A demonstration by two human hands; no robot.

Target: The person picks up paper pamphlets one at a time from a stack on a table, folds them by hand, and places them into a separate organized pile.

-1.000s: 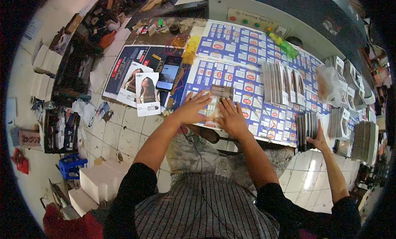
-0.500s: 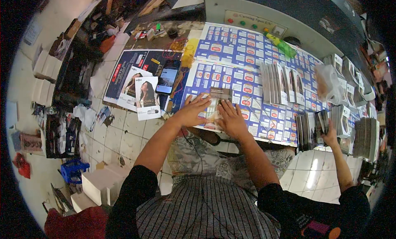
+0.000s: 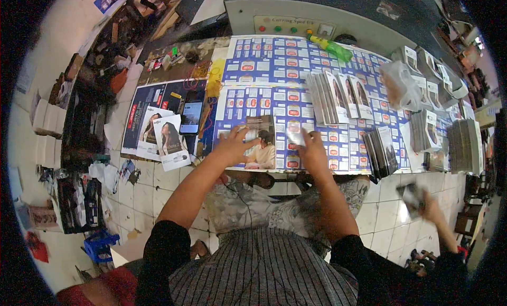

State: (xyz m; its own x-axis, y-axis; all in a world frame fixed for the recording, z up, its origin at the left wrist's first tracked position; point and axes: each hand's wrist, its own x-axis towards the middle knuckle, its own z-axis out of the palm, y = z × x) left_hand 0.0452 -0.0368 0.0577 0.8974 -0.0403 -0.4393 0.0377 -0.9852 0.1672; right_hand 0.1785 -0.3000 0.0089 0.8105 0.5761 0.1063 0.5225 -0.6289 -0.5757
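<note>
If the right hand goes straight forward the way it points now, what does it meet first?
Probably the fanned row of portrait cards, lying just ahead of the right hand on the blue printed sheet; depth is unclear.

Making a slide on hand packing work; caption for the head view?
Left hand on a printed photo pack, right hand lifting a small card.

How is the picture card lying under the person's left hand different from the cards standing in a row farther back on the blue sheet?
The card under the left hand lies flat and alone; the row of cards leans overlapping, many together. The flat card sits at the near edge of the blue printed sheet; the row sits farther back, to the right. The left hand touches the flat card; no hand touches the row. Both show a portrait of a person.
</note>
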